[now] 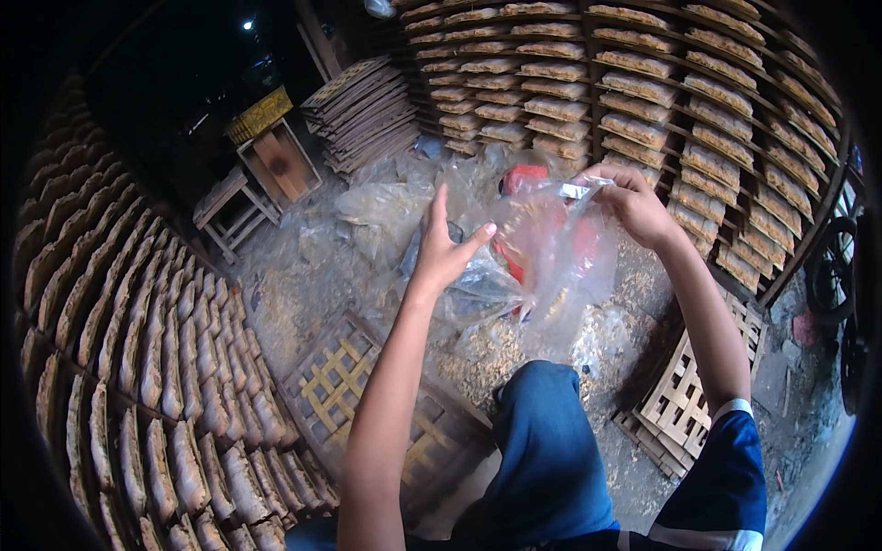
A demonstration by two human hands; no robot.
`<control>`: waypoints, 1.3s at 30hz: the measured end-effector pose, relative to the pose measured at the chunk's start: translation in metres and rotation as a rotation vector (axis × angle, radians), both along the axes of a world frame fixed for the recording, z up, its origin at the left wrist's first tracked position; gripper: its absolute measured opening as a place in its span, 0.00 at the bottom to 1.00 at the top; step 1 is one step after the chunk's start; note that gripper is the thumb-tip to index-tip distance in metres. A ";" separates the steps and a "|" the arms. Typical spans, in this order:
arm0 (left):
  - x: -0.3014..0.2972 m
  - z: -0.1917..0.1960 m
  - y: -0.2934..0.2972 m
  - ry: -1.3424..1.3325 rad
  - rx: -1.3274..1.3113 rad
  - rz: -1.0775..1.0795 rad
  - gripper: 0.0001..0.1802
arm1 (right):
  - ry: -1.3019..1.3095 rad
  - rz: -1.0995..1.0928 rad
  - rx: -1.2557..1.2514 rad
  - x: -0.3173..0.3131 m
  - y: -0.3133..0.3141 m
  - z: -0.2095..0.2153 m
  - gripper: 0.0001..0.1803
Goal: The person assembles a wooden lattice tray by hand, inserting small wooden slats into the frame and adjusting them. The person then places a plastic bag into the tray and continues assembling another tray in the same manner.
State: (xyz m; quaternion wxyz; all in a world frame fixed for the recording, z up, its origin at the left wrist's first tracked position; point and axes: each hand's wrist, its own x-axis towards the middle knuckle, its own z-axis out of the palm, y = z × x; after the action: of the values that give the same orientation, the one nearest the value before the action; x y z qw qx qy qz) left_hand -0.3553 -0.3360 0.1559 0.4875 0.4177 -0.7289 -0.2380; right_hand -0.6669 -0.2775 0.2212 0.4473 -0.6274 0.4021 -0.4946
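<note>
My right hand (632, 204) pinches the upper edge of a clear plastic bag (574, 289), which hangs down in loose folds. A small shiny pale piece (575, 191) shows beside its fingertips. To the left, my left hand (444, 253) is raised with its thumb and fingers apart, near the crumpled plastic and gripping nothing. Behind the bag, red objects (524, 177) show partly through the film; their kind is hard to make out. A heap of crumpled clear plastic (377, 204) lies on the floor beyond my hands.
Racks of packed slabs (634, 83) rise ahead and right; another rack (184, 358) curves along the left. Woven lattice trays lie by my left arm (335, 381) and right arm (675, 404). Stacked trays (363, 115) and a wooden stool (230, 202) stand farther back. Crumbs litter the floor.
</note>
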 end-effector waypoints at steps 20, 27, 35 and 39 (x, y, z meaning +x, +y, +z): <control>-0.064 0.004 0.001 0.256 -0.004 -0.270 0.10 | 0.537 -0.248 -0.055 -0.056 0.043 -0.008 0.51; -0.081 0.029 0.005 0.022 -0.310 -0.262 0.07 | 0.793 -0.090 -0.450 0.044 -0.012 0.009 0.31; -0.065 0.027 0.001 0.013 -0.285 -0.187 0.08 | 0.803 -0.107 -0.147 -0.054 -0.016 -0.065 0.11; -0.051 0.025 -0.008 0.013 -0.299 -0.173 0.07 | 0.998 -0.191 0.038 -0.103 0.004 -0.072 0.15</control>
State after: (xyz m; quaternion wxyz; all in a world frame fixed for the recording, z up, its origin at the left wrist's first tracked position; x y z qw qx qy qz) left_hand -0.4067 -0.3439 0.1813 0.5266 0.2749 -0.7861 -0.1709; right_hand -0.7698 -0.2734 0.1497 0.1646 -0.7394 0.6313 -0.1660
